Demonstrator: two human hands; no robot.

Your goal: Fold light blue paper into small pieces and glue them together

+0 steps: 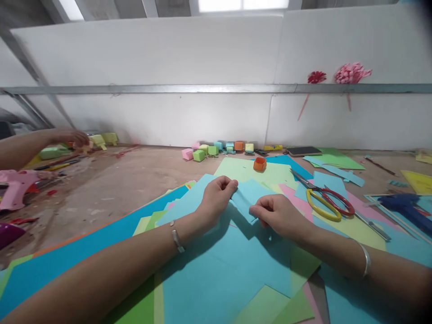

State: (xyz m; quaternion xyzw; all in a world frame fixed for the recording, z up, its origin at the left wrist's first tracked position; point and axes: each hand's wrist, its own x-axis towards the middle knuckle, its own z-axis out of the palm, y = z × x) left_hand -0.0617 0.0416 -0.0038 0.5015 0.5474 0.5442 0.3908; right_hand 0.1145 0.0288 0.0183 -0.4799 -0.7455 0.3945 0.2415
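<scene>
A small light-blue paper piece [247, 198] is held up between my two hands, tilted above the stacked sheets. My left hand [218, 198] pinches its upper left corner between thumb and fingers. At the lower right edge, my right hand [275, 213] is closed on the same piece with thumb and forefinger. Beneath both hands lies a large light-blue sheet [216, 279] on a pile of coloured paper. To the right of my right hand, scissors [324, 200] with one yellow and one red handle rest on the sheets. A small orange paper box [259, 164] stands just beyond my hands.
Small coloured paper boxes [212, 150] line the wall, near a yellow tube [272, 147] and a dark phone [304, 151]. A blue glue gun [408, 209] lies right, a pink glue gun [16, 186] left. Another person's hand [72, 138] works at far left.
</scene>
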